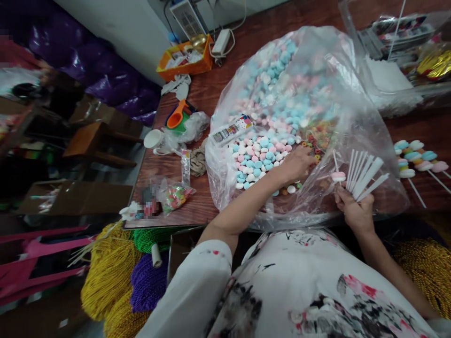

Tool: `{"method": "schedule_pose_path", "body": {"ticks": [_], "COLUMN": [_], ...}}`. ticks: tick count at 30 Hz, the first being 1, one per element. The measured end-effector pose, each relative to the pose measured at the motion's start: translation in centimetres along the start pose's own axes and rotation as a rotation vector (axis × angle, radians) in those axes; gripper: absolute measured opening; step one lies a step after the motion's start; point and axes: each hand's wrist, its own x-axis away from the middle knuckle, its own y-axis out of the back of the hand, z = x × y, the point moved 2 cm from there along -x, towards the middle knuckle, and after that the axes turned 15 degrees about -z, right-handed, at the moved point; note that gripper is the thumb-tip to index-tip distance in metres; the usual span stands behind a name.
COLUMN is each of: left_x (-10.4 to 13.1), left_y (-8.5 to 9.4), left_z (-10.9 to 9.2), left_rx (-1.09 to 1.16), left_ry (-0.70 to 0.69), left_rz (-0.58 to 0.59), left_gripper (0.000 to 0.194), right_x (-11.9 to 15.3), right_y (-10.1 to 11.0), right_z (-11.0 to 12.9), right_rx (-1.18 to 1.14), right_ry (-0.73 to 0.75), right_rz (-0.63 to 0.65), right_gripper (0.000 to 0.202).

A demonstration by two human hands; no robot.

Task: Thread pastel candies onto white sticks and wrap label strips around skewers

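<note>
A big clear plastic bag (225, 103) lies open on the wooden table, full of pink, white and blue candies (259, 155). My left hand (298, 164) reaches into the bag's mouth at small coloured rings (315, 145); its fingertips are among them, and whether they hold one is too small to tell. In my right hand (354, 206) is a fan of white sticks (362, 173), along with one stick that carries a pink and white candy (338, 176). Finished-looking candy sticks (416, 157) with stacked pieces lie to the right of the bag.
An orange box (186, 63) and a white power strip (221, 42) stand at the back. Left of the bag are a white cup (154, 139), an orange scoop (176, 117) and a small candy bag (176, 196). A clear container (387, 84) sits back right.
</note>
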Motion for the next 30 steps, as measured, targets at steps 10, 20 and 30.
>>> {"method": "schedule_pose_path", "body": {"ticks": [10,20,30], "left_x": [-2.9,-3.1,1.4], "left_y": [-0.9,-3.0,0.3], "left_z": [1.4,0.0,-1.5], "left_rx": [0.388,-0.082,0.934], "left_ry": [0.192,-0.073,0.442], "left_rz": [0.075,-0.013,-0.396], "left_gripper": [0.018,0.023,0.025], "right_x": [0.4,0.7,1.4], "right_y": [0.2,-0.1,0.6], "right_z": [0.0,0.5,-0.4], "right_rx": [-0.074,-0.057,0.077], "right_ry": [0.006,0.033,0.251], "right_rz": [0.055,0.078,0.158], "right_gripper": [0.036,0.034,0.03]}}
